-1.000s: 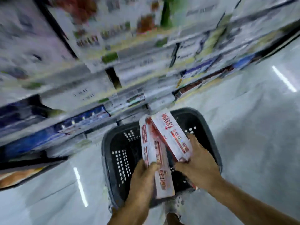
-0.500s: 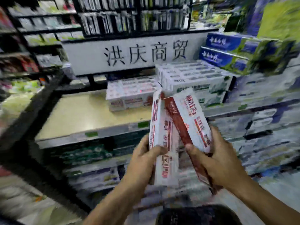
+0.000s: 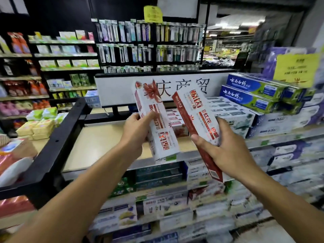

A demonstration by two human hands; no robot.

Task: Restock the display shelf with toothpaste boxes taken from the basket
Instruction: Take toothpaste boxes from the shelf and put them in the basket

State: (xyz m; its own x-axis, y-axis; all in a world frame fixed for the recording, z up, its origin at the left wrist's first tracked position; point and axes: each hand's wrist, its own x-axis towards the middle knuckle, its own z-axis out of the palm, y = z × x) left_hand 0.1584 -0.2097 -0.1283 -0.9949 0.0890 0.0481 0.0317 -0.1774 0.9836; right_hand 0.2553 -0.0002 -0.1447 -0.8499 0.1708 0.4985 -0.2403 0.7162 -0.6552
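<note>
My left hand (image 3: 135, 128) grips a white and red toothpaste box (image 3: 154, 118), held upright and tilted, above the beige top shelf (image 3: 98, 142). My right hand (image 3: 226, 146) grips a second white and red toothpaste box (image 3: 198, 123), tilted the other way, a little apart from the first. Behind the two boxes a small stack of matching red and white boxes (image 3: 177, 123) lies on the shelf. The basket is out of view.
White toothpaste boxes (image 3: 233, 113) and blue-green boxes (image 3: 256, 95) are stacked on the shelf's right side. A white sign (image 3: 115, 92) stands behind the shelf. A black rail (image 3: 57, 142) borders it on the left. Lower shelves (image 3: 157, 204) hold several more boxes.
The view has swung up from the basket on the floor to the shelf. Both hands have lifted the boxes to shelf height and drawn them apart.
</note>
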